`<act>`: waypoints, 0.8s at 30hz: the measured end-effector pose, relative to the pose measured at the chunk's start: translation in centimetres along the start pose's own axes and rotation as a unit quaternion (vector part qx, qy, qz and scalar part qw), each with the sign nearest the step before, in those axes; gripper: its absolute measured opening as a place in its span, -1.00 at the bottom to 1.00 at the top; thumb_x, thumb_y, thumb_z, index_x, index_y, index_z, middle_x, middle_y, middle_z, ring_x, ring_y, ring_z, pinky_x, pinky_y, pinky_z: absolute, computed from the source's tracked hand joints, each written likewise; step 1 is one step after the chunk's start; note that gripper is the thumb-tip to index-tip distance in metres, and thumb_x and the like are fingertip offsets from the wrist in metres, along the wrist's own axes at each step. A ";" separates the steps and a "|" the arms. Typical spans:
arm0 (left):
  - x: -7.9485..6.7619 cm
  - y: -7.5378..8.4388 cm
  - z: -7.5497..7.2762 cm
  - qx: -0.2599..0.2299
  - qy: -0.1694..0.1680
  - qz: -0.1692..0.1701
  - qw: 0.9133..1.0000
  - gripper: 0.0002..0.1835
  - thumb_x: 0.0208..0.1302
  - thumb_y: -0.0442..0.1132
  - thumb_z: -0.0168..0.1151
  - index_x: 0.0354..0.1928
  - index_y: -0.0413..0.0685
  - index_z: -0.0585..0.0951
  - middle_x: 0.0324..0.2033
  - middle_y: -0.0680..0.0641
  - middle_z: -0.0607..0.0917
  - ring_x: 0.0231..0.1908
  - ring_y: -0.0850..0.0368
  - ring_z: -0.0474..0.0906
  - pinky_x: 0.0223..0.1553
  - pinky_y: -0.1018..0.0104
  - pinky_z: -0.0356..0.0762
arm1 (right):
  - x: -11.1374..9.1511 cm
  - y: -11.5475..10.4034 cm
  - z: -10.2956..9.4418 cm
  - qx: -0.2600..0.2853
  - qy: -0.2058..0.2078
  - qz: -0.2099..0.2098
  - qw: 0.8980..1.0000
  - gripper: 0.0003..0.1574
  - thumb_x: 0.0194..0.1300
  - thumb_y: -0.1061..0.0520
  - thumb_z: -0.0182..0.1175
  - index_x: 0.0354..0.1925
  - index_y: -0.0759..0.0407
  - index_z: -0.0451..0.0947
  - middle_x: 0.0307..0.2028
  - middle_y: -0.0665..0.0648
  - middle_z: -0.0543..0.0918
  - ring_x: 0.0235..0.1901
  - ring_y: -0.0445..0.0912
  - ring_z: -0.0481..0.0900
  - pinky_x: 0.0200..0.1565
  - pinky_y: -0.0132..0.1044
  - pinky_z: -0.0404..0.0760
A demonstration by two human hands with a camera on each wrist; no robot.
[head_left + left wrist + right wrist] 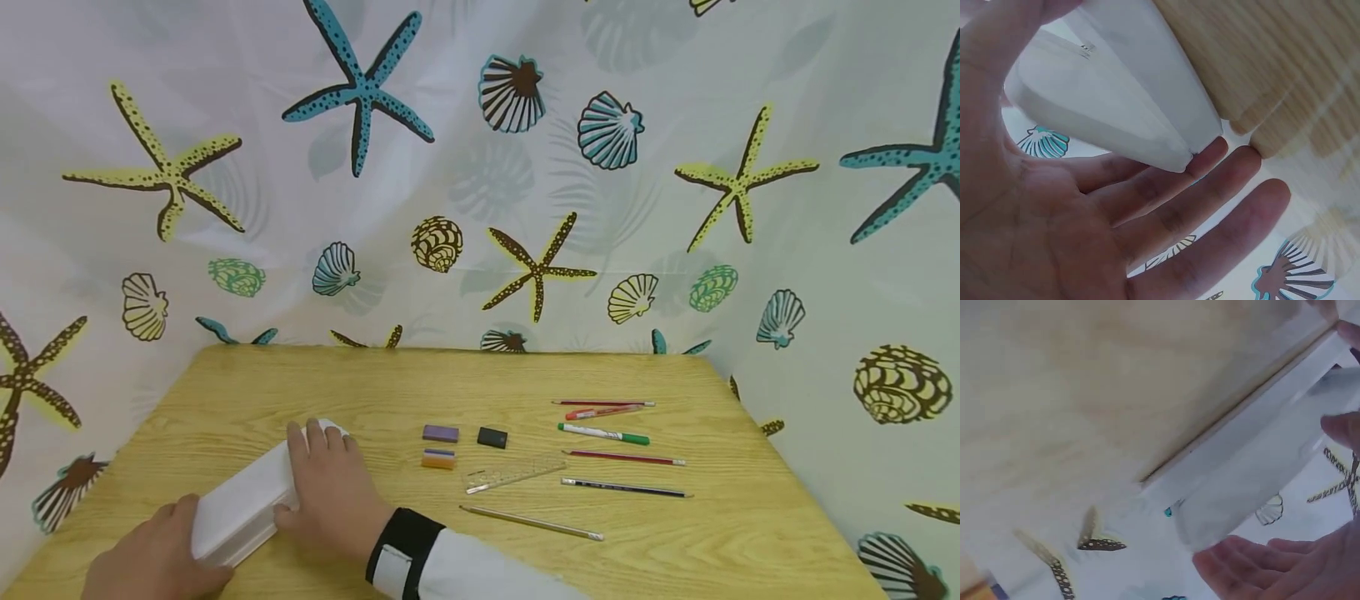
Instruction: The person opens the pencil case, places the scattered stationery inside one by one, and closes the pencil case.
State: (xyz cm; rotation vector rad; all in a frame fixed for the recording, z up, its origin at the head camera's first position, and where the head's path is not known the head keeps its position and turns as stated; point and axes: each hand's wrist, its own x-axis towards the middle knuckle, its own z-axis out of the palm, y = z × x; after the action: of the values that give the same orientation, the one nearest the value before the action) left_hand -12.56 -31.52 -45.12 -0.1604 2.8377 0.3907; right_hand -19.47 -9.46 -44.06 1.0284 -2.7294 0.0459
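A long white pencil box point(243, 502) lies slantwise at the left of the table. My left hand point(153, 552) grips its near end, thumb at the front side and fingers round the back. Across the far end lies my right hand point(330, 487), fingers over the top and thumb against the front side. Both wrist views show the box's lid point(1241, 472) parted from its base point(1260, 406), with a wedge-shaped gap between them. The box's inside is hidden.
Right of the box lie a purple eraser point(440, 433), an orange eraser point(438, 459), a small black block point(492, 437) and a clear ruler point(516, 472). Several pencils point(626, 487), a green marker point(603, 433) and an orange pen point(604, 412) lie further right. A patterned curtain point(480, 192) surrounds the table.
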 end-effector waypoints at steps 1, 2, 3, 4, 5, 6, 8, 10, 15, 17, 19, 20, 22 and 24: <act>0.0 0.0 0.0 0.001 0.001 0.001 1.000 0.17 -0.21 0.31 0.61 0.17 -0.53 0.34 -0.26 -0.18 0.61 -0.33 -0.04 0.59 -0.36 -0.10 0.56 | 0.0 0.2 0.1 0.022 -0.006 0.017 1.000 0.23 0.26 -0.52 0.19 0.59 0.11 0.04 0.42 0.12 0.37 0.34 -0.05 0.41 0.29 -0.17 0.45; 0.0 0.0 -0.1 0.002 0.001 0.001 1.000 0.17 -0.21 0.32 0.61 0.17 -0.52 0.34 -0.26 -0.18 0.61 -0.33 -0.04 0.59 -0.36 -0.10 0.56 | 0.0 0.4 0.3 0.042 -0.010 0.034 0.998 0.30 0.23 -0.56 0.20 0.60 0.11 0.00 0.43 0.13 0.36 0.35 -0.04 0.41 0.29 -0.17 0.45; 0.0 0.0 -0.1 0.003 -0.002 -0.002 1.000 0.18 -0.20 0.33 0.61 0.17 -0.53 0.34 -0.25 -0.19 0.61 -0.33 -0.04 0.59 -0.35 -0.10 0.56 | 0.0 0.6 0.4 0.061 -0.013 0.050 0.997 0.37 0.18 -0.59 0.22 0.61 0.12 -0.03 0.43 0.15 0.35 0.36 -0.03 0.41 0.30 -0.18 0.44; 0.0 0.0 -0.2 0.003 -0.006 -0.003 1.000 0.18 -0.20 0.33 0.60 0.17 -0.53 0.34 -0.25 -0.19 0.61 -0.33 -0.04 0.59 -0.34 -0.10 0.56 | 0.1 0.8 0.6 0.077 -0.012 0.065 0.995 0.43 0.13 -0.62 0.24 0.61 0.13 -0.03 0.42 0.17 0.38 0.34 -0.02 0.43 0.29 -0.19 0.46; 0.0 0.0 -0.2 0.003 -0.009 -0.005 1.000 0.18 -0.19 0.34 0.60 0.17 -0.53 0.34 -0.25 -0.19 0.61 -0.33 -0.04 0.59 -0.34 -0.10 0.56 | 0.2 0.9 0.8 0.090 -0.012 0.078 0.993 0.47 0.08 -0.65 0.26 0.61 0.13 -0.02 0.40 0.18 0.40 0.32 -0.01 0.46 0.27 -0.21 0.47; 0.1 0.0 -0.2 0.003 -0.011 -0.006 1.000 0.18 -0.19 0.34 0.59 0.17 -0.53 0.34 -0.24 -0.19 0.61 -0.33 -0.03 0.59 -0.34 -0.10 0.56 | 0.2 1.0 0.9 0.102 -0.012 0.089 0.991 0.50 0.04 -0.66 0.28 0.61 0.15 -0.01 0.38 0.19 0.42 0.30 -0.01 0.48 0.26 -0.22 0.48; 0.1 0.0 -0.2 0.003 -0.016 -0.007 1.000 0.18 -0.19 0.34 0.59 0.17 -0.53 0.34 -0.23 -0.20 0.61 -0.32 -0.03 0.59 -0.34 -0.10 0.56 | 0.4 1.2 1.2 0.119 -0.015 0.104 0.987 0.54 -0.03 -0.67 0.32 0.59 0.17 0.04 0.33 0.21 0.47 0.26 -0.01 0.51 0.24 -0.25 0.49; 0.2 0.0 -0.3 0.004 -0.018 -0.007 1.000 0.18 -0.18 0.34 0.59 0.18 -0.54 0.34 -0.23 -0.20 0.61 -0.32 -0.03 0.59 -0.34 -0.10 0.56 | 0.6 1.4 1.2 0.128 -0.022 0.113 0.985 0.56 -0.08 -0.66 0.36 0.58 0.18 0.08 0.29 0.21 0.50 0.23 -0.02 0.53 0.22 -0.27 0.50; 0.2 0.2 -0.3 0.006 -0.017 -0.007 1.000 0.16 -0.17 0.33 0.58 0.17 -0.54 0.34 -0.23 -0.20 0.61 -0.33 -0.03 0.58 -0.34 -0.09 0.56 | 1.0 1.5 0.6 0.129 -0.040 0.121 0.983 0.53 -0.12 -0.63 0.42 0.55 0.17 0.15 0.24 0.21 0.53 0.22 -0.03 0.52 0.19 -0.25 0.52; 0.2 0.2 -0.4 0.007 -0.017 -0.006 1.000 0.16 -0.16 0.32 0.57 0.17 -0.55 0.34 -0.24 -0.19 0.60 -0.33 -0.03 0.58 -0.34 -0.10 0.56 | 1.3 1.8 0.1 0.146 -0.049 0.129 0.980 0.49 -0.10 -0.59 0.45 0.54 0.15 0.17 0.22 0.20 0.54 0.21 -0.03 0.51 0.15 -0.27 0.54; 0.2 0.1 -0.4 0.007 -0.017 -0.006 1.000 0.16 -0.16 0.33 0.57 0.16 -0.55 0.34 -0.24 -0.19 0.60 -0.33 -0.04 0.59 -0.34 -0.10 0.57 | 1.5 2.2 -0.4 0.194 -0.060 0.140 0.969 0.42 -0.07 -0.50 0.51 0.52 0.15 0.19 0.21 0.21 0.54 0.22 -0.01 0.51 0.13 -0.26 0.55; 0.2 0.1 -0.4 0.007 -0.017 -0.007 1.000 0.17 -0.17 0.34 0.57 0.16 -0.56 0.35 -0.24 -0.20 0.60 -0.32 -0.04 0.59 -0.34 -0.11 0.57 | 1.6 2.5 -0.7 0.232 -0.065 0.147 0.959 0.37 -0.03 -0.43 0.54 0.51 0.15 0.20 0.22 0.21 0.53 0.22 0.00 0.50 0.13 -0.26 0.54; 0.2 0.1 -0.4 0.008 -0.018 -0.007 1.000 0.18 -0.17 0.35 0.57 0.16 -0.57 0.35 -0.24 -0.20 0.60 -0.32 -0.05 0.60 -0.33 -0.12 0.57 | 1.8 3.2 -1.0 0.331 -0.072 0.167 0.926 0.20 0.09 -0.24 0.55 0.50 0.16 0.23 0.23 0.24 0.54 0.21 0.00 0.52 0.11 -0.25 0.55; 0.2 0.0 -0.3 0.008 -0.017 -0.008 1.000 0.18 -0.17 0.36 0.56 0.15 -0.58 0.35 -0.25 -0.20 0.61 -0.31 -0.06 0.60 -0.33 -0.13 0.57 | 2.0 3.9 -1.3 0.436 -0.074 0.186 0.878 -0.03 0.24 -0.03 0.45 0.47 0.18 0.26 0.23 0.27 0.54 0.16 0.02 0.56 0.06 -0.21 0.57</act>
State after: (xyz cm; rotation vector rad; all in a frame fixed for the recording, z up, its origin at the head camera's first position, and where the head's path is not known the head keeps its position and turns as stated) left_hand -12.83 -31.62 -44.88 -0.1703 2.8033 0.3652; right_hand -23.26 -7.65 -42.14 0.6312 -3.0203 1.4150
